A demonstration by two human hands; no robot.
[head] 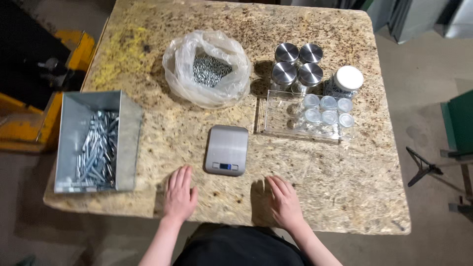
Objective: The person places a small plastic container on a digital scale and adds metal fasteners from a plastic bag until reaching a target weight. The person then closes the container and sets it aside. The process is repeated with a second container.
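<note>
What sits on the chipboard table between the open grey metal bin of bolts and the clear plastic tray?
In the head view, the flat silver kitchen scale sits between grey metal bin and clear plastic tray.

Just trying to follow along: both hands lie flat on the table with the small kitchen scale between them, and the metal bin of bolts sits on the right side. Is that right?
Not quite. The head view shows the metal bin of bolts on the left side of the table, not the right. The rest holds: the left hand and the right hand lie flat, with the small kitchen scale between and just beyond them.

Head view, steeply down over table (315, 162)
</note>
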